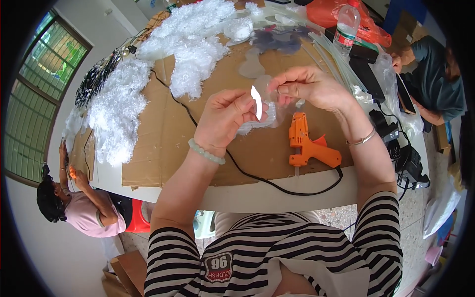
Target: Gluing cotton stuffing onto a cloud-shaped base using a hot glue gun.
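Note:
Over the middle of the cardboard sheet [262, 156], my left hand [222, 116] pinches a small white, leaf-shaped piece [257, 102] between thumb and fingers. Beside it, my right hand [314, 89] has its thumb and fingertips closed on a thin clear plastic piece [263, 85], whose full outline is hard to see. A whitish ribbed piece [253, 127] lies below both hands, partly hidden by them. To the right, an orange glue gun [309, 143] rests on the cardboard, apart from my hands. Its black cord [277, 185] runs left and away under my left forearm.
Fluffy white tinsel-like material [118, 119] is heaped at left and far. Several dark translucent pieces [282, 39] lie at the far side, near clear sticks [329, 59] and a plastic bottle [347, 27]. Black adapters [410, 166] sit at right. Other people are at both sides.

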Action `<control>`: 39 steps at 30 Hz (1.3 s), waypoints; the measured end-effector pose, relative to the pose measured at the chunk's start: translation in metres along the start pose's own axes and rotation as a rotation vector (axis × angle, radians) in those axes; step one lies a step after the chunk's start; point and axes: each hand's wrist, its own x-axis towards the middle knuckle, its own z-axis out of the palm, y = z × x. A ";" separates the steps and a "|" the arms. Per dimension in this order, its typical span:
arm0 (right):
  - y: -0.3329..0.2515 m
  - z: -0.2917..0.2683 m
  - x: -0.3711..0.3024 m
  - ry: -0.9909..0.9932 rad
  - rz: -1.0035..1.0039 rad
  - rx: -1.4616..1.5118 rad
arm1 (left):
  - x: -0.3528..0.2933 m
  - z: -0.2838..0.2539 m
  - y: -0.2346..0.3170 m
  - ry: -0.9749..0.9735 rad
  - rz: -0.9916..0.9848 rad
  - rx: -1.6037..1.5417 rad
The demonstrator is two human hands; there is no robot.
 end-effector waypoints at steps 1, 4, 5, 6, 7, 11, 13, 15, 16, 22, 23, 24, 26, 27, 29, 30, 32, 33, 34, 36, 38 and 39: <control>-0.002 0.002 -0.001 -0.015 0.001 0.005 | -0.004 0.000 -0.003 -0.037 0.014 -0.076; -0.008 0.007 -0.004 -0.054 0.023 0.059 | -0.013 0.001 -0.010 -0.051 0.023 -0.148; -0.007 0.008 -0.004 -0.054 0.024 0.057 | -0.014 0.000 -0.012 -0.051 0.024 -0.149; -0.004 0.009 -0.003 -0.061 0.014 0.107 | -0.014 -0.001 -0.015 -0.070 0.034 -0.182; -0.001 0.010 -0.002 -0.067 0.003 0.157 | -0.015 -0.002 -0.016 -0.089 0.045 -0.214; 0.007 0.017 0.002 -0.098 -0.020 0.252 | -0.018 0.003 -0.015 -0.097 0.066 -0.230; 0.010 0.017 0.003 -0.014 0.039 0.264 | -0.016 0.003 -0.013 0.015 0.082 -0.211; 0.015 0.021 0.011 0.122 -0.006 0.140 | -0.011 -0.004 -0.015 0.168 0.060 -0.129; 0.016 0.023 0.014 0.253 -0.053 0.015 | -0.010 -0.007 -0.016 0.322 0.042 -0.045; 0.020 0.030 0.011 0.370 -0.298 -0.169 | -0.007 -0.028 -0.025 0.494 0.089 -0.222; 0.017 0.028 0.011 0.426 -0.358 -0.187 | -0.007 -0.032 -0.025 0.494 0.092 -0.223; 0.014 0.024 0.011 0.423 -0.359 -0.190 | -0.006 -0.034 -0.023 0.608 0.117 -0.230; 0.009 0.009 0.014 0.556 -0.378 -0.289 | -0.005 -0.040 -0.019 0.725 0.149 -0.240; 0.015 -0.007 0.015 0.527 -0.275 -0.165 | -0.004 -0.045 -0.017 0.788 0.193 -0.240; 0.021 -0.028 0.019 0.557 -0.170 -0.114 | -0.002 -0.051 -0.016 0.861 0.249 -0.245; 0.023 -0.037 0.023 0.594 -0.063 -0.058 | -0.001 -0.051 -0.014 0.880 0.247 -0.232; 0.030 -0.052 0.032 0.584 -0.012 -0.091 | -0.001 -0.051 -0.010 0.902 0.249 -0.222; 0.035 -0.057 0.039 0.583 0.046 -0.119 | -0.002 -0.051 -0.010 0.894 0.248 -0.210; 0.038 -0.063 0.048 0.581 0.049 -0.120 | -0.002 -0.050 -0.010 0.882 0.243 -0.198; 0.039 -0.071 0.065 0.608 0.064 -0.171 | -0.003 -0.049 -0.008 0.866 0.252 -0.179; 0.034 -0.071 0.065 0.644 0.026 -0.324 | -0.004 -0.046 -0.004 0.850 0.264 -0.163; 0.030 -0.069 0.067 0.678 -0.012 -0.474 | -0.003 -0.044 -0.005 0.827 0.277 -0.141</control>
